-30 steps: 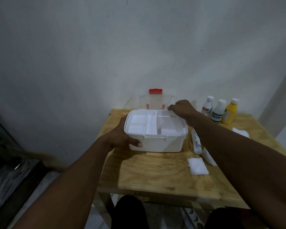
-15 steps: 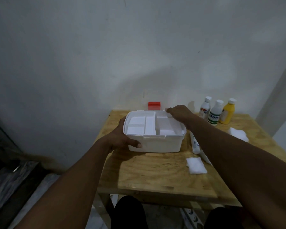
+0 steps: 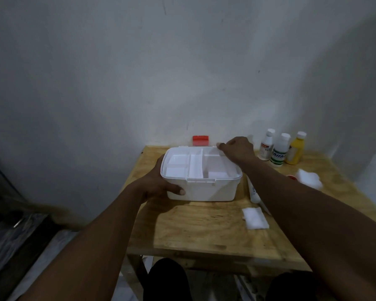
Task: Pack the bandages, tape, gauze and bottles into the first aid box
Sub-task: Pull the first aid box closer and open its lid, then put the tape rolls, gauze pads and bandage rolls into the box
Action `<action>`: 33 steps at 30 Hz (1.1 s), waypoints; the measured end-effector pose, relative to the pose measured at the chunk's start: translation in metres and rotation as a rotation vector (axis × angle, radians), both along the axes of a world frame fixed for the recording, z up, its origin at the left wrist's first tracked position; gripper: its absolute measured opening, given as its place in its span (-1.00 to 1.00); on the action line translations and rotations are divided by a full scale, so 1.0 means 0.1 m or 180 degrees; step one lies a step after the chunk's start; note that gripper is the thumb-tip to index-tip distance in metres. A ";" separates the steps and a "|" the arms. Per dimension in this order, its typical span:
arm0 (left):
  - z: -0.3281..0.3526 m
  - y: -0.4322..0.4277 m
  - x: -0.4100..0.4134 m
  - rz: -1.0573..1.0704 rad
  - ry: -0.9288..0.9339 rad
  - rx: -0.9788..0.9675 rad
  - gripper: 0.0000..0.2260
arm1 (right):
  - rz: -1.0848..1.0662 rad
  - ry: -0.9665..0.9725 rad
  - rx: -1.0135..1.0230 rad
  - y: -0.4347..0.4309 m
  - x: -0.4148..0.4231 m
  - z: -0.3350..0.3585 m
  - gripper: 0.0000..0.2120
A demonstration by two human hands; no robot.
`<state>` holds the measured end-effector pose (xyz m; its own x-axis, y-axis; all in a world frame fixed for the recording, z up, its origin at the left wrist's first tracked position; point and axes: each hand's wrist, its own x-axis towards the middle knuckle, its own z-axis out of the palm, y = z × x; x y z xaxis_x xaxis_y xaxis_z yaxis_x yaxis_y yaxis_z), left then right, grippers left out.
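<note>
The white first aid box [image 3: 202,191] stands open on the wooden table [image 3: 204,233], and a white divided tray [image 3: 195,166] fills its top. Its clear lid lies swung back behind it, with only the red latch [image 3: 200,140] showing. My left hand [image 3: 159,183] grips the box's left side, thumb on the front wall. My right hand [image 3: 237,151] pinches the lid's edge at the back right corner. Three bottles stand at the back right: white [image 3: 266,146], green-labelled [image 3: 279,153] and yellow [image 3: 295,152]. A gauze pad [image 3: 255,218] lies front right, and more gauze [image 3: 308,180] lies far right.
A white wrapped roll [image 3: 253,190] lies right of the box, partly under my right forearm. A small red item [image 3: 292,177] peeks out beside the far gauze. The table backs onto a grey wall. The floor drops away on the left, and my knees are under the front edge.
The clear lid, upright a second ago, has swung back and down behind the box. My right hand followed it to the back right corner. My left hand kept its grip.
</note>
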<state>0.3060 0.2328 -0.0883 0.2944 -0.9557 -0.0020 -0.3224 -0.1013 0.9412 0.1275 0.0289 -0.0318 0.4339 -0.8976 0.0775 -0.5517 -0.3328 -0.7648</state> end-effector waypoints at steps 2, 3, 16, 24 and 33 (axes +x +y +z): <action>0.02 0.00 0.00 -0.0037 -0.0038 0.0003 0.16 | -0.0031 -0.0036 -0.0046 0.02 -0.02 0.01 -0.61; 0.02 0.00 0.00 -0.0047 -0.0043 0.0020 0.16 | -0.0037 -0.0054 -0.0083 0.03 -0.03 0.01 -0.63; 0.21 0.00 -0.03 0.0031 -0.0232 -0.0162 -0.07 | 0.0720 0.0018 0.0714 -0.13 -0.39 0.18 -0.71; 0.41 -0.16 -0.10 0.0407 -0.1439 0.0581 0.34 | 0.0849 -0.0124 0.0900 -0.17 -0.51 0.22 -0.76; 0.69 -0.71 -0.82 -0.0289 -0.2726 0.0853 0.22 | 0.0642 -0.0243 0.0925 -0.37 -0.99 0.31 -0.80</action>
<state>0.2237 0.1618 -0.0194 0.2210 -0.9743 -0.0427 -0.9197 -0.2228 0.3234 0.0286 -0.0080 -0.0009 0.6073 -0.7839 -0.1292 -0.4347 -0.1917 -0.8799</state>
